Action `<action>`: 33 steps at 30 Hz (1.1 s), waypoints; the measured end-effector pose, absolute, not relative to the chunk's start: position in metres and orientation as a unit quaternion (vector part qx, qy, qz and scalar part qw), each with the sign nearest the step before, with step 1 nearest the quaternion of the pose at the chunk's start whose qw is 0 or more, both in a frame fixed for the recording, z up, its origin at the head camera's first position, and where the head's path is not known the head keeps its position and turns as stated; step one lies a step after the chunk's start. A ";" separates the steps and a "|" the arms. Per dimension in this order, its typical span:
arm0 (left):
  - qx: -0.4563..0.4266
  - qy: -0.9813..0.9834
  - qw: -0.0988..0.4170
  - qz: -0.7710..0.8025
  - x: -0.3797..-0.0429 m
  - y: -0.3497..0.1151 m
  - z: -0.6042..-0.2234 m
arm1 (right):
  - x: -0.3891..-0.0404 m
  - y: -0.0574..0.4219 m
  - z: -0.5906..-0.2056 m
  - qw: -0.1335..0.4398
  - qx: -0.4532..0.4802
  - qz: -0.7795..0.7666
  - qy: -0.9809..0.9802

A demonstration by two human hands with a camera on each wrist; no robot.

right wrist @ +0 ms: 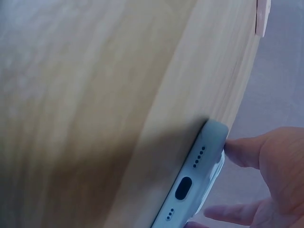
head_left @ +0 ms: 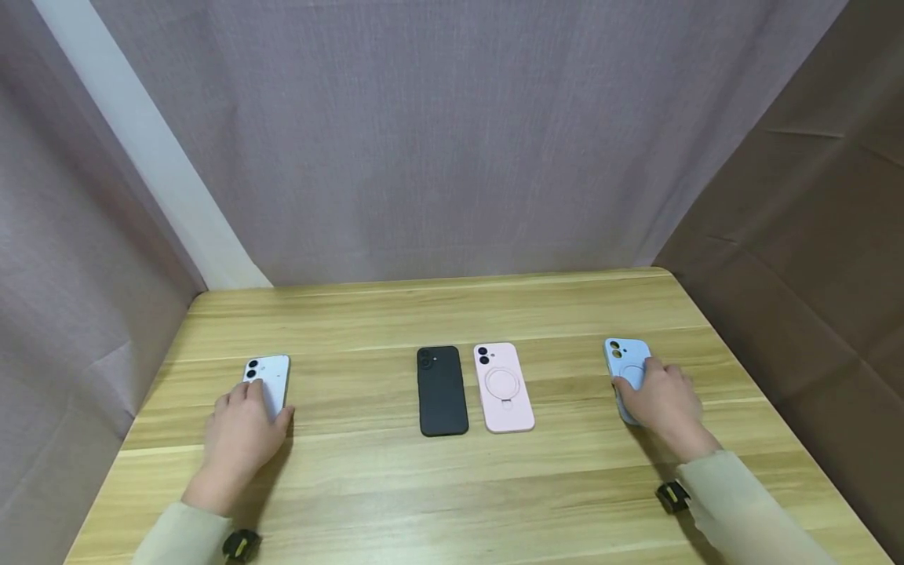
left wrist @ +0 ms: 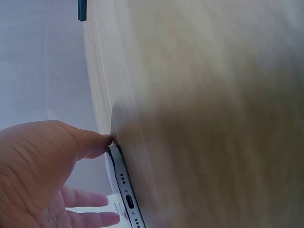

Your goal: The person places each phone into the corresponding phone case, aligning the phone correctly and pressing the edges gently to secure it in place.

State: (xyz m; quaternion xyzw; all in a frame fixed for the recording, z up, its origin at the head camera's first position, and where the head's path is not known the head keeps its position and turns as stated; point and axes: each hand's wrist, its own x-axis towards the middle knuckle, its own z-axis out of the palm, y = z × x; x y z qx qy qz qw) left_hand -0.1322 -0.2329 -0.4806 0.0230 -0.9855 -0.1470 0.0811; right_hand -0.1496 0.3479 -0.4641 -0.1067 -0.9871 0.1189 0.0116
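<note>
At the left of the table, my left hand (head_left: 243, 431) holds a pale, whitish-blue phone (head_left: 275, 373) lying back up. Its thumb is at the phone's right edge, and the fingers reach over the back below the two lenses. The phone's bottom end (left wrist: 127, 194), with its charging port, shows in the left wrist view. Over on the right, my right hand (head_left: 664, 400) grips a light blue phone case (head_left: 628, 353) across its sides, thumb at the left edge. Wood colour shows through its camera holes. The case's bottom end (right wrist: 190, 178) has a port cutout and small speaker holes.
Between the hands, a black phone (head_left: 442, 396) and a pink phone case (head_left: 508, 412) with a ring on its back lie side by side. The wooden table (head_left: 395, 502) meets a grey curtain (head_left: 452, 141) behind and brown cloth (head_left: 798, 235) at the right.
</note>
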 end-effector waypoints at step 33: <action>0.004 -0.990 0.029 -0.140 -0.134 -0.235 -0.476 | -0.156 0.339 -0.466 0.013 -0.101 0.125 -0.987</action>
